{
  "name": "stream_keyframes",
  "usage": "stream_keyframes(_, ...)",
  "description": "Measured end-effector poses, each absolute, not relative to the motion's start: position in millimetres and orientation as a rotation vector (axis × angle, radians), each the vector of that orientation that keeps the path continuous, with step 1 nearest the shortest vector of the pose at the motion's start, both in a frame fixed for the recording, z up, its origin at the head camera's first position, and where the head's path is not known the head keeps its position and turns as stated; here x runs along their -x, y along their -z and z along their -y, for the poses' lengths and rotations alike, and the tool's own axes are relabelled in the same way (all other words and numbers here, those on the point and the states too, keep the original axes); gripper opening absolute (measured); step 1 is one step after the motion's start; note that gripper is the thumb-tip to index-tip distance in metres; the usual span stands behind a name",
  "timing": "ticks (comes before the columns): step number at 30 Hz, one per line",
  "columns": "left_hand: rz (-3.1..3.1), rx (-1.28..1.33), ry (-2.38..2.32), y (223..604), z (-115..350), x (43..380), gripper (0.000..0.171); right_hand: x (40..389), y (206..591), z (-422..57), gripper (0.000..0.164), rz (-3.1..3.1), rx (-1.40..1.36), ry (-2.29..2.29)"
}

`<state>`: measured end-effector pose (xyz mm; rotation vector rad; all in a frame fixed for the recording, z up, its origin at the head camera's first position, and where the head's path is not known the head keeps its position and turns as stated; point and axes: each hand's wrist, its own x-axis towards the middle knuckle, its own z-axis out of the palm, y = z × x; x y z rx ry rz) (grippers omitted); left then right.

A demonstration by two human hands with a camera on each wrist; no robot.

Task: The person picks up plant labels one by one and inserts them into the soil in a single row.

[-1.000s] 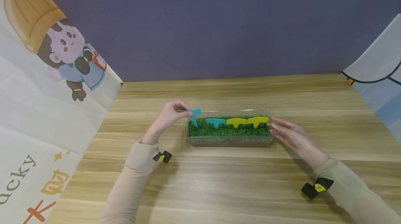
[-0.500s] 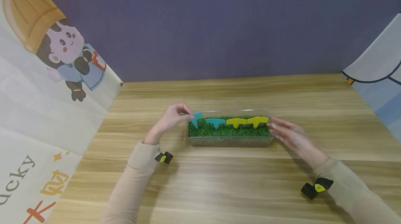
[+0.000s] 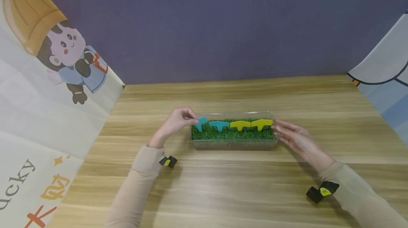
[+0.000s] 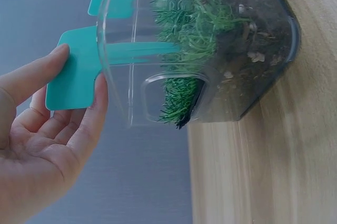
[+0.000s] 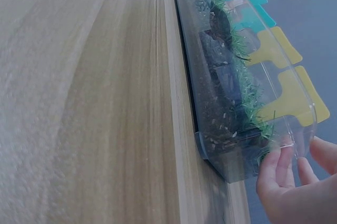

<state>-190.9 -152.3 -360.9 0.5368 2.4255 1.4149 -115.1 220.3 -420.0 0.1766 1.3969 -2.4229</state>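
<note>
My left hand (image 3: 177,121) pinches a teal T-shaped plant label (image 4: 73,71) by its wide head, thumb on one face and fingers behind. Its stem points down inside a clear plastic planter box (image 3: 236,146), and the tip meets the green grass (image 3: 234,135); how deep it goes is hidden. A second teal label (image 3: 219,125) stands beside it, then two yellow labels (image 3: 240,125) in the same row. With fairly straight fingers, my right hand (image 3: 301,141) touches the planter's right end, near the rim. Dark soil (image 5: 216,124) shows through the wall.
The planter stands on a wood-grain table (image 3: 223,189). Behind the table rises a dark blue panel (image 3: 223,26). A white cloth with a cartoon figure (image 3: 68,44) hangs at the left, and another printed cloth (image 3: 389,83) at the right.
My left hand has moved down and slightly right with the teal label, which sits lower in the grass and straighter than before. My right hand and the planter have kept their places.
</note>
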Motion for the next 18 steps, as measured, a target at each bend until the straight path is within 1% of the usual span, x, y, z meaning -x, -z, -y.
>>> stream_keyframes(18, -2.521, -0.594, -1.291, 363.6, 147.1, 189.0, 0.011, 114.7, 419.0, -220.9, 0.025, -1.415, -0.164, 2.407)
